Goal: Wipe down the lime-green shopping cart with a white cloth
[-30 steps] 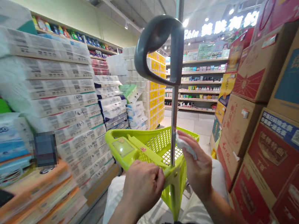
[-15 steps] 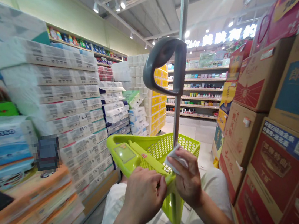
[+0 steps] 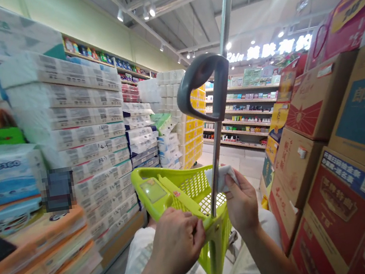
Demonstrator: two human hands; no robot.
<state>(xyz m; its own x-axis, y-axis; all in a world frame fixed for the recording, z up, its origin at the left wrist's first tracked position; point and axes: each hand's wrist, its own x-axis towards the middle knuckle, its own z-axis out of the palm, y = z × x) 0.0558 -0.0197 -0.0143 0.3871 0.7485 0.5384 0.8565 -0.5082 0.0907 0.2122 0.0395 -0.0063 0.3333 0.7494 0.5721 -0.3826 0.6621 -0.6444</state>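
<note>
A lime-green plastic shopping basket (image 3: 174, 197) with perforated walls stands between my knees. My left hand (image 3: 180, 236) is closed over its near rim, fingers curled under and mostly hidden. From the basket's near corner a metal pole (image 3: 216, 150) rises, carrying a dark grey loop handle (image 3: 183, 95). My right hand (image 3: 243, 203) pinches a crumpled white wipe (image 3: 225, 176) just right of the pole's lower part. Some of the wipe shows on the pole's left side, so it passes behind the pole; how firmly it touches is hidden.
Stacked white paper packs (image 3: 87, 110) line the left, with orange packs (image 3: 56, 233) lower down. Cardboard cartons (image 3: 303, 96) crowd the right side. Stocked shelves (image 3: 243, 109) stand at the back, beyond yellow-and-white packs (image 3: 190, 131).
My right hand has moved up and right from the pole's base, and the wipe now spreads behind the pole. My left hand stays on the basket rim.
</note>
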